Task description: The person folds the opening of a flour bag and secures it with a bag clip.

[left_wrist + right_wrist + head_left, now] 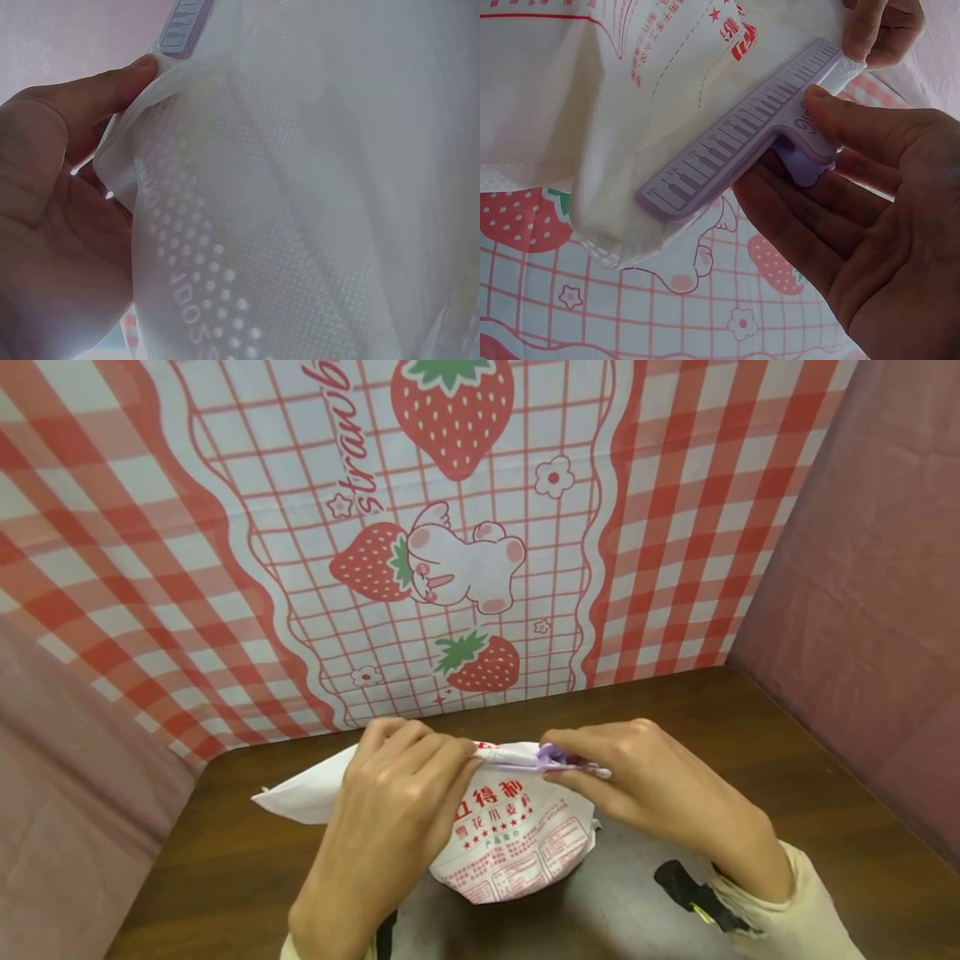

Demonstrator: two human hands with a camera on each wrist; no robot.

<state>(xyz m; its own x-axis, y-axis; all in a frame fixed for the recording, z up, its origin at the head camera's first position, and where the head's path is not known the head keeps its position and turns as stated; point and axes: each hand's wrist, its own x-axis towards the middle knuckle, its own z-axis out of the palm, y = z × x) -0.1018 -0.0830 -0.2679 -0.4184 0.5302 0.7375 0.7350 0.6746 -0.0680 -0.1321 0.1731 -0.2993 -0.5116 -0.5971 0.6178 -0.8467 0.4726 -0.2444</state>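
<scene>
A white flour bag [517,852] with red print is held up in front of me, its top edge folded over. My left hand [397,810] grips that folded edge at the left, thumb [112,90] on one side of the material. A white corner of the bag sticks out past this hand. Along the fold lies a long purple bag clip [735,135] with a piano-key pattern. My right hand [645,777] pinches the clip at its handle, thumb on the front and fingers behind. In the right wrist view, the clip's bar overlaps the bag's edge.
Below the bag a grey mat [637,868] lies on the dark wooden table [225,827]. A strawberry-print checked cloth [675,527] hangs behind the table, with pink cloth [885,610] at both sides.
</scene>
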